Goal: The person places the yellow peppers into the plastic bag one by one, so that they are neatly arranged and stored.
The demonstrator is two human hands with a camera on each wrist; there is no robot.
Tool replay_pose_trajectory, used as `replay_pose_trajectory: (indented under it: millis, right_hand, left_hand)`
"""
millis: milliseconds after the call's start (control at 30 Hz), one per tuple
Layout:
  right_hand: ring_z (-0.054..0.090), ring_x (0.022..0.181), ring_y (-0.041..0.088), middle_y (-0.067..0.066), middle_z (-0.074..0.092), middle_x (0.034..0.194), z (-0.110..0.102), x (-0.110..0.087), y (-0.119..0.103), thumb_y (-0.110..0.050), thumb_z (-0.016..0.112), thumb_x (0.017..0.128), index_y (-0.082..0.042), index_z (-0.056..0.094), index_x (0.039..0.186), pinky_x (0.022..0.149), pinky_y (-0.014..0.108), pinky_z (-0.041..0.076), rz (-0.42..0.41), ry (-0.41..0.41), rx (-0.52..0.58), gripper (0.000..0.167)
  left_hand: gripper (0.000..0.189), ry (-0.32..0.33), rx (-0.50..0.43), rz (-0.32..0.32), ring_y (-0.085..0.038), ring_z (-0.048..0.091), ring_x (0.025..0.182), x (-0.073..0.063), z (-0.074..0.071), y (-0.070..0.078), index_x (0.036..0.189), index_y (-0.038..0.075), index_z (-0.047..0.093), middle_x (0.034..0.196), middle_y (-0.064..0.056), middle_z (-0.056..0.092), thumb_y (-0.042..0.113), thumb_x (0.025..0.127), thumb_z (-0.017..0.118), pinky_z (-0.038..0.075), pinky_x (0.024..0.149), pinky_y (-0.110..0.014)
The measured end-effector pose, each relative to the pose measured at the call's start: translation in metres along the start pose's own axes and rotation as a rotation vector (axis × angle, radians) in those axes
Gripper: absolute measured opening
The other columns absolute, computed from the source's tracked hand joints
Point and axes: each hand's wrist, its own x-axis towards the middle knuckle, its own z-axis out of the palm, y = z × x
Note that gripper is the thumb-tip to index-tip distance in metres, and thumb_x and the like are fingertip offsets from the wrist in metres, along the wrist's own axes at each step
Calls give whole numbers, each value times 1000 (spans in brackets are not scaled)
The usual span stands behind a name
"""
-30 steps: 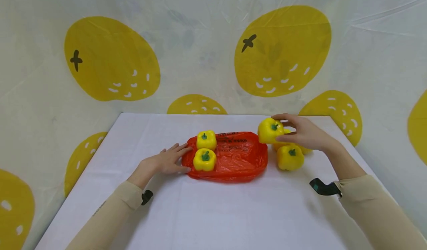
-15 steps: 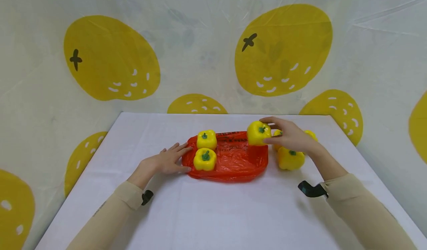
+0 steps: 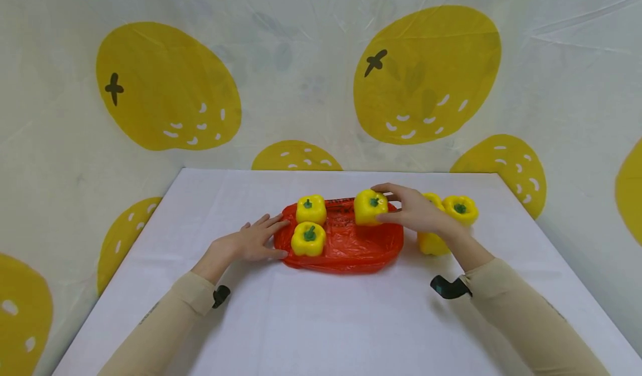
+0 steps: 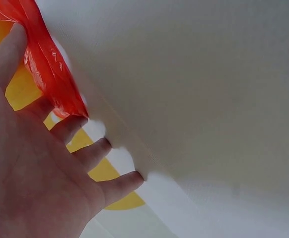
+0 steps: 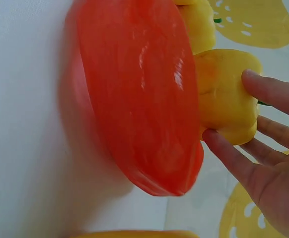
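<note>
In the head view, my right hand [image 3: 421,213] holds a yellow bell pepper [image 3: 367,209] by its right side, between thumb and fingers. The pepper is over the far right part of a red plastic bag [image 3: 348,253] with black print; whether it touches the bag I cannot tell. Two more yellow peppers stand on the bag's left half, a rear one [image 3: 312,209] and a front one [image 3: 307,241], green stems showing. My left hand [image 3: 253,241] rests at the bag's left edge with fingers spread. In the left wrist view its fingertips [image 4: 76,120] touch the red plastic.
To the right of the bag, several yellow peppers stand together on the white table [image 3: 311,326]; a rear right pepper [image 3: 461,211] shows fully, while a front pepper [image 3: 431,245] is partly behind my right hand. Behind the table hangs a patterned cloth [image 3: 301,86].
My right hand has carried the pepper left and slightly down, from beside the right-hand group to over the bag. My left hand stays where it was.
</note>
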Motion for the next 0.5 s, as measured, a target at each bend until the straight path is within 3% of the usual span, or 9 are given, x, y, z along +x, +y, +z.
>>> replay_pose_trajectory:
  millis: [233, 500]
  right_hand:
    - [50, 134, 37, 10, 54, 148, 16, 13, -1, -23, 81, 91, -10, 51, 148, 108, 58, 43, -14, 14, -49, 66]
    - [51, 132, 36, 12, 55, 147, 29, 22, -8, -26, 81, 91, -9, 52, 148, 109, 59, 41, -1, 8, -50, 66]
  left_hand:
    - [89, 2, 0, -4, -41, 9, 155, 1, 0, 1, 164, 23, 28, 170, -9, 18, 56, 92, 68, 10, 116, -72]
    - [89, 0, -11, -3, -42, 8, 155, -1, -1, 2, 164, 22, 28, 170, -10, 18, 55, 92, 69, 10, 116, -73]
